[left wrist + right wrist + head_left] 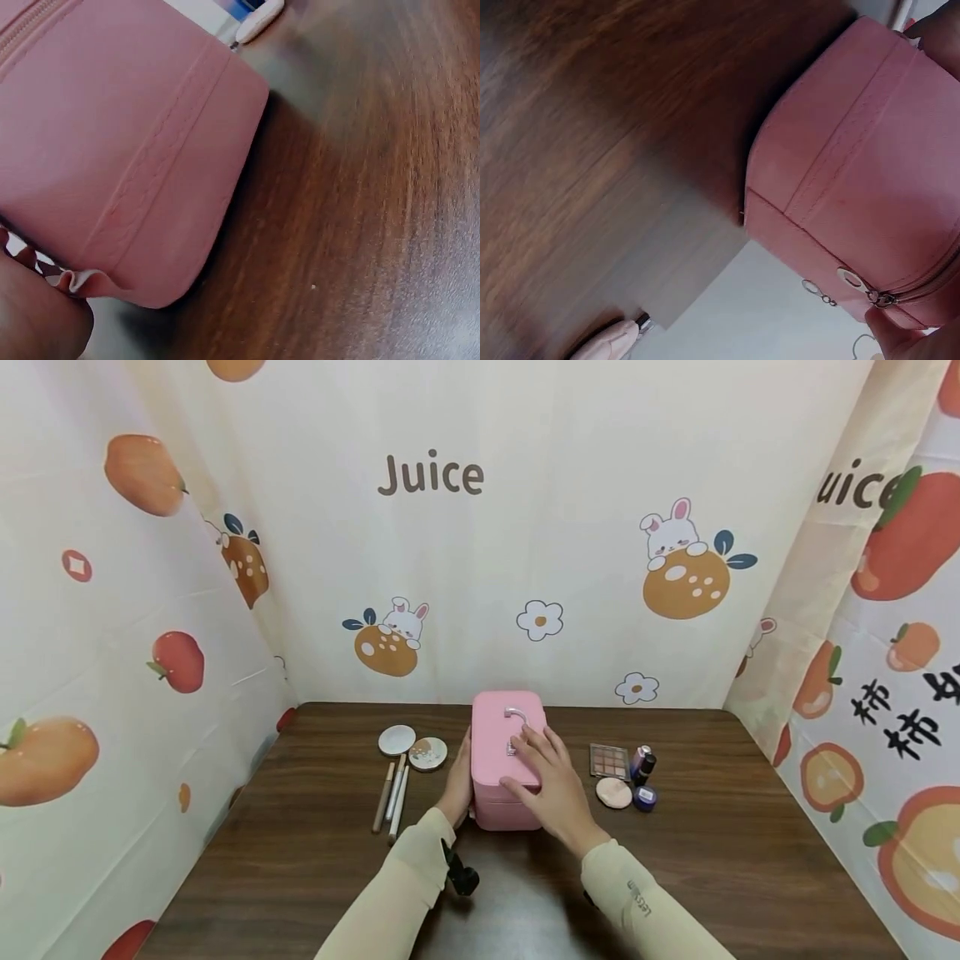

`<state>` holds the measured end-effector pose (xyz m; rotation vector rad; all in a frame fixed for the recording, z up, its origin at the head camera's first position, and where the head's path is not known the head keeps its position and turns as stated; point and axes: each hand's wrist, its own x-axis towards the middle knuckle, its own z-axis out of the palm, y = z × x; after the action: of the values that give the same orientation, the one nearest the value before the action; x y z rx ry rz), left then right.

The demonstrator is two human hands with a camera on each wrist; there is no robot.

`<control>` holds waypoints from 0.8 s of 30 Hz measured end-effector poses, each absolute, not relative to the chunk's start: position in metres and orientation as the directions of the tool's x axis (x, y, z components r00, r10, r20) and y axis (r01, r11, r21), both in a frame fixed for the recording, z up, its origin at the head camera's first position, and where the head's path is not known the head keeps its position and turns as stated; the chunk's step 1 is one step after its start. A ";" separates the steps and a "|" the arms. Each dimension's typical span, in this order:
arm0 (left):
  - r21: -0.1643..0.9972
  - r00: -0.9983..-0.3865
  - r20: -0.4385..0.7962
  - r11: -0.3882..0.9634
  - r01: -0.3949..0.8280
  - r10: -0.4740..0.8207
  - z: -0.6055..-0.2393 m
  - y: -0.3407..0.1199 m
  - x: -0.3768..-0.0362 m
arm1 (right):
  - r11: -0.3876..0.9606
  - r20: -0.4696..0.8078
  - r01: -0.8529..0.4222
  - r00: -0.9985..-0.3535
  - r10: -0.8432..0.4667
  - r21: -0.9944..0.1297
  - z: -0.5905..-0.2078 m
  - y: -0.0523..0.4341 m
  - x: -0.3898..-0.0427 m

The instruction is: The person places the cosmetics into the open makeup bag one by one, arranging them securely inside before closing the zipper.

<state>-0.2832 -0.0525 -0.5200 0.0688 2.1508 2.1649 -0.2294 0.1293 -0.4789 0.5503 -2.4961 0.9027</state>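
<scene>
A pink zippered case (504,743) with a silver handle stands upright on the table. My left hand (457,783) rests along its left side, with part of the hand hidden behind the case. In the left wrist view, that hand is beside a small ruffled tab (86,283) at the case's lower edge. My right hand (551,785) lies over the lid, fingers spread near the handle and thumb on the near part of the top. The right wrist view has a fingertip (885,326) touching the case by a metal zipper pull (851,279).
Left of the case lie a white round disc (397,740), a patterned round compact (428,754) and several slim sticks (383,798). To its right are an eyeshadow palette (609,762), a powder puff (613,792), small bottles (643,767) and a blue jar (645,798). Printed curtains surround the table (300,860).
</scene>
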 end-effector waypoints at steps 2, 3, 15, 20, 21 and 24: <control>0.998 -0.995 -0.040 -0.040 -0.043 0.091 -0.522 -0.050 -0.283 | 0.715 0.510 -0.492 -0.832 -0.217 -0.497 -0.480 0.129 -0.230; 0.998 -0.995 -0.037 -0.053 -0.042 0.089 -0.523 -0.050 -0.282 | 0.718 0.507 -0.490 -0.833 -0.220 -0.494 -0.480 0.129 -0.229; 0.994 -0.998 -0.023 -0.110 -0.029 0.057 -0.531 -0.043 -0.282 | 0.740 0.583 -0.547 -0.769 -0.262 -0.391 -0.484 0.129 -0.230; 0.990 -0.997 -0.030 -0.136 -0.038 0.064 -0.530 -0.042 -0.279 | 0.740 0.587 -0.553 -0.764 -0.268 -0.383 -0.485 0.130 -0.230; 0.991 -0.997 -0.020 -0.128 -0.029 0.071 -0.530 -0.042 -0.278 | 0.740 0.589 -0.554 -0.763 -0.268 -0.381 -0.485 0.130 -0.231; 0.997 -0.996 0.001 -0.082 -0.006 0.088 -0.529 -0.044 -0.278 | 0.736 0.601 -0.563 -0.752 -0.270 -0.374 -0.486 0.131 -0.232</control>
<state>-0.2780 -0.0441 -0.5289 0.0939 2.0832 2.2633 -0.2317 0.1309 -0.4864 0.6299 -2.4157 0.7524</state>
